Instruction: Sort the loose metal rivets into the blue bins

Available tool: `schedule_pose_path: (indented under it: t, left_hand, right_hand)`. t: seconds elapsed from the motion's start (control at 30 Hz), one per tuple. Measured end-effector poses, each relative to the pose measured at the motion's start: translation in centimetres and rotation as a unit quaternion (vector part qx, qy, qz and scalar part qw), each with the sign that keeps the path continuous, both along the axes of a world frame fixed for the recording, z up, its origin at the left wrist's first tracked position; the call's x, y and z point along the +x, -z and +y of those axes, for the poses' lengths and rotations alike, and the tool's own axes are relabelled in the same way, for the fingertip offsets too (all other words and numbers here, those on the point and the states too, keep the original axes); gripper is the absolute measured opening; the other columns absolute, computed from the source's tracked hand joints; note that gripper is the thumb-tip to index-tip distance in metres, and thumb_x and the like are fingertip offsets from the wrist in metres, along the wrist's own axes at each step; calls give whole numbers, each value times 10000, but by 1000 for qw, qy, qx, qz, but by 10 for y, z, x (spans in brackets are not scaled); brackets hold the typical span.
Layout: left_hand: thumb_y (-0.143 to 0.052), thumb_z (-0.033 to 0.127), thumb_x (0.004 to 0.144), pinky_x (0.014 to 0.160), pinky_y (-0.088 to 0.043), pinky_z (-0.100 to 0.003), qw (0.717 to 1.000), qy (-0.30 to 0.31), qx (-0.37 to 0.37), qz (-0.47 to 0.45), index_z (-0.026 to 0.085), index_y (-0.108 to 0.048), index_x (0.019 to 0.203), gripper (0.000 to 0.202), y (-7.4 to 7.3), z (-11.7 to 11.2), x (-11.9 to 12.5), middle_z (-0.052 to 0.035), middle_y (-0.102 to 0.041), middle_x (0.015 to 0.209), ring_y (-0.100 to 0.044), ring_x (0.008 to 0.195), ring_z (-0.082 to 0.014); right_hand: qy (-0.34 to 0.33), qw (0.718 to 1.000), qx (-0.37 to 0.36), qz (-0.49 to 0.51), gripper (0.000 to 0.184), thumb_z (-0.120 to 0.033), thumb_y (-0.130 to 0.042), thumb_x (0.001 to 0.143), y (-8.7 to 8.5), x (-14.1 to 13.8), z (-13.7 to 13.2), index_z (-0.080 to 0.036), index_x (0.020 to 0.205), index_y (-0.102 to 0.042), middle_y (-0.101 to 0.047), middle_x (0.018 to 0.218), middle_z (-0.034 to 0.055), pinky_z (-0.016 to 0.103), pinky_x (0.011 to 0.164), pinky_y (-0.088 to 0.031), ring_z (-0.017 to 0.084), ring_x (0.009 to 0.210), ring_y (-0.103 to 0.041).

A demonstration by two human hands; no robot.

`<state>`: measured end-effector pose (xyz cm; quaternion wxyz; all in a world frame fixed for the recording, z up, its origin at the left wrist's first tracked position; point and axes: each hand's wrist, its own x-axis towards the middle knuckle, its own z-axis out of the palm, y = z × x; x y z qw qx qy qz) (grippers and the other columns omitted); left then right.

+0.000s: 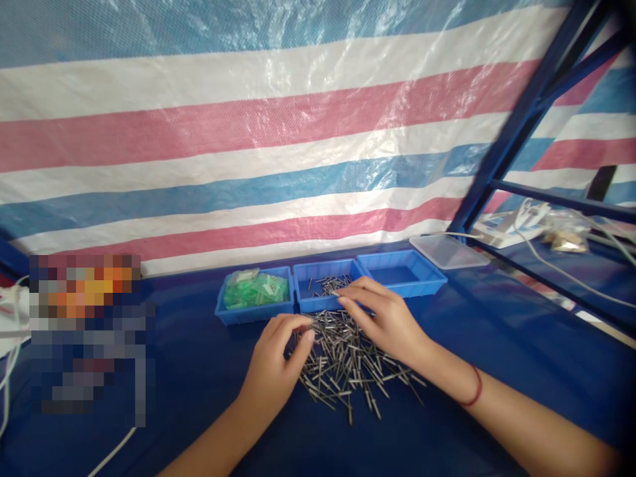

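A loose heap of blind rivets (348, 364), thin metal pins with thicker ends, lies on the blue tabletop. At its left edge is my left hand (281, 348), fingers curved, with a small gap between thumb and forefinger. My right hand (380, 315) reaches over the heap to the front rim of the middle blue bin (320, 305). Its thumb and forefinger are pinched together on a small silvery piece, apparently a rivet (335, 293). More rivets lie inside that bin, partly hidden by my right fingers.
The left blue bin (256, 311) holds green plastic packets (256, 289). On the right stands another blue bin (397, 273), beside a clear plastic lid (450, 252). A striped sheet (248, 132) hangs behind, with a blue metal frame (517, 142) at right. A blurred-out patch covers the left side.
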<state>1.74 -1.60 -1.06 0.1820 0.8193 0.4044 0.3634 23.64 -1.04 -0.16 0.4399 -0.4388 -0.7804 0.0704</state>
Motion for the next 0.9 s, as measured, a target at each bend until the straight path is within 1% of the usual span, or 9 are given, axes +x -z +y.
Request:
schedule_pose_path:
  t: [0.1, 0.17, 0.23, 0.37, 0.43, 0.5, 0.63, 0.83, 0.9]
  left_hand:
    - [-481, 308, 924, 934, -443, -409, 996, -7, 13, 89, 217, -586, 1107, 229, 0, 4, -4, -83, -600, 1092, -554, 1060, -233]
    - [-525, 406, 889, 968, -413, -483, 987, -19, 20, 161, 221, -593, 1140, 320, 1, 4, -6, -105, -559, 1188, -504, 1144, -286]
    - [-553, 536, 834, 983, -390, -548, 975, -25, 18, 219, 224, -552, 1239, 512, 4, 2, -7, -136, -489, 1303, -436, 1223, -345]
    - [-503, 680, 786, 1027, -320, -623, 959, 20, 5, 283, 232, -384, 1408, 776, 11, -4, -8, -172, -306, 1476, -302, 1331, -405]
    - [-473, 660, 818, 1040, -274, -658, 952, 47, 5, 303, 250, -366, 1417, 734, 13, -7, -7, -163, -284, 1497, -280, 1349, -406]
    - [-470, 587, 862, 1042, -256, -676, 950, 58, 4, 308, 272, -394, 1392, 621, 13, -8, -7, -140, -317, 1487, -290, 1353, -391]
    - [-519, 439, 885, 1041, -294, -663, 956, 66, -2, 286, 252, -506, 1252, 413, 13, -9, -5, -113, -413, 1421, -300, 1356, -371]
    - [-493, 285, 909, 1058, -335, -608, 963, 66, -4, 262, 196, -543, 1107, 224, 16, -11, -2, -122, -499, 1311, -358, 1340, -329]
    - [-480, 253, 914, 1063, -341, -593, 964, 63, -5, 259, 184, -545, 1092, 202, 17, -11, -1, -130, -510, 1294, -383, 1328, -317]
  right_hand:
    - [101, 991, 32, -77, 292, -300, -457, 942, -1, 18, 15, -136, 1051, -672, -637, 908, 111, 395, 813, -496, 228, 882, -604]
    - [128, 984, 28, -121, 333, -359, -478, 929, -6, 29, 16, -133, 1094, -658, -632, 964, 129, 416, 826, -496, 247, 905, -608]
    - [111, 984, -6, -139, 360, -410, -479, 923, -15, 35, 9, -155, 1110, -650, -618, 1029, 127, 391, 811, -509, 229, 884, -625]
    - [-3, 972, -122, -202, 451, -537, -501, 876, -25, 28, -16, -205, 1153, -630, -618, 1078, 103, 363, 770, -533, 218, 867, -649]
    - [-16, 957, -145, -249, 590, -581, -561, 816, -20, 18, -24, -216, 1280, -547, -578, 1196, 135, 415, 769, -537, 281, 952, -638]
    - [-20, 946, -157, -284, 586, -521, -623, 798, -12, 8, -27, -239, 1302, -523, -553, 1238, 142, 447, 768, -536, 314, 994, -624]
    - [-54, 939, -188, -282, 286, -289, -627, 844, -7, 3, -25, -232, 1124, -613, -582, 1127, 99, 408, 806, -521, 255, 966, -631]
    - [-87, 938, -218, -257, 94, -121, -559, 848, -12, 13, -20, -192, 906, -577, -566, 1036, 52, 314, 728, -493, 172, 843, -622]
    - [-86, 940, -220, -246, 109, -86, -526, 852, -11, 15, -18, -188, 829, -556, -568, 987, 36, 286, 686, -476, 146, 775, -611]
